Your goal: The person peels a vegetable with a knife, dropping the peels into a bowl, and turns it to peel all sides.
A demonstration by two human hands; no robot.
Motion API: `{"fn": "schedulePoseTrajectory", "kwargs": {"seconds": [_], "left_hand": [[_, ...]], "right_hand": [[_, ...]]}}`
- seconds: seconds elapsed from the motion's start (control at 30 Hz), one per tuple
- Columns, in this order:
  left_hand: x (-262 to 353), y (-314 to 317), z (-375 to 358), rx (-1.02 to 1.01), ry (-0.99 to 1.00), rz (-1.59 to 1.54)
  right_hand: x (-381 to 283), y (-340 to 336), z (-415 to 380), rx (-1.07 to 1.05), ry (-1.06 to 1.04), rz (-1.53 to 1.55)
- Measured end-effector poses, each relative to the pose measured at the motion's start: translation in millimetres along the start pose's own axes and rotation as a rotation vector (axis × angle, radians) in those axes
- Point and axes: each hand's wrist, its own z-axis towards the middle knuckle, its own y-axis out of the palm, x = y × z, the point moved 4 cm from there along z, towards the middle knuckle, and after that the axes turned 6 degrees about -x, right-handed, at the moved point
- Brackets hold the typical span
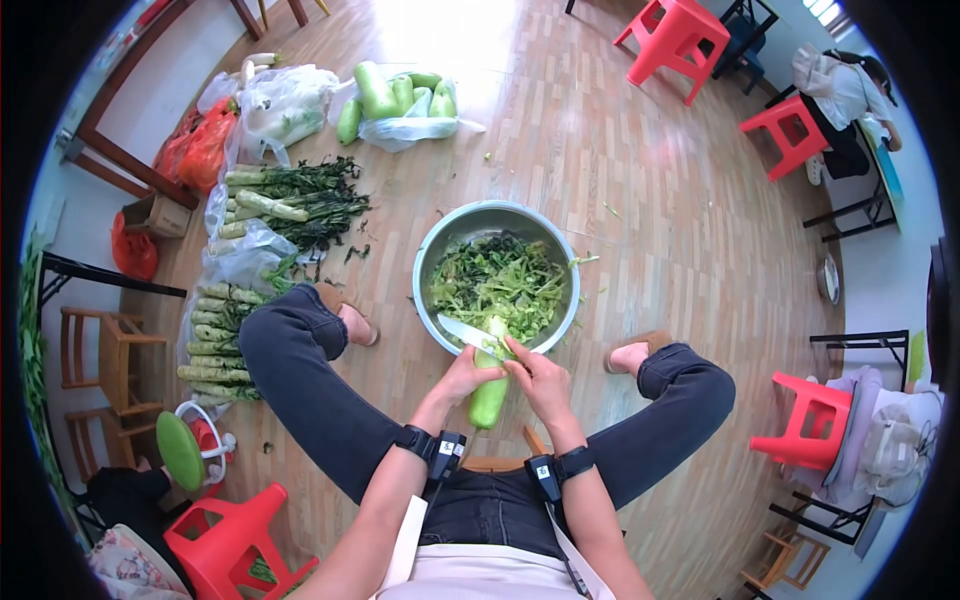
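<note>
My left hand [472, 376] is wrapped round a long pale-green gourd [489, 405], which is held tilted over the near rim of a metal basin [425, 247]. The gourd's upper end looks cut and whitish. In my right hand [541, 384] is a kitchen knife [466, 333], its blade lying across the gourd's upper part and pointing left. The fingers of both hands almost meet at the gourd. Chopped greens and pale-green shreds [500, 280] fill much of the basin.
Stem vegetables with dark leaves [290, 205] lie on the left of the floor. More gourds [376, 92] rest on a plastic bag farther off. Red stools [675, 45] stand around. A person [845, 90] sits at the upper right. My knees flank the basin.
</note>
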Motion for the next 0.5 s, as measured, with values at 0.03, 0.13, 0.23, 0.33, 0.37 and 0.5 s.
{"fn": "schedulePoseTrajectory", "kwargs": {"seconds": [0.03,0.13,0.23,0.33,0.37,0.5], "left_hand": [[-1,1,1,0.000,0.001,-0.001],[-9,4,1,0.040,-0.022,-0.022],[-20,25,-4,-0.095,0.189,0.370],[-31,10,9,0.030,0.083,0.262],[-32,1,14,0.080,0.089,0.155],[-2,-10,5,0.156,0.109,-0.009]], "right_hand": [[0,1,0,0.011,0.008,-0.003],[3,9,2,0.209,-0.032,-0.026],[37,9,22,0.299,0.162,0.141],[67,25,25,0.155,0.305,0.675],[72,32,19,0.143,0.323,0.838],[24,13,5,0.008,0.259,0.367]]}}
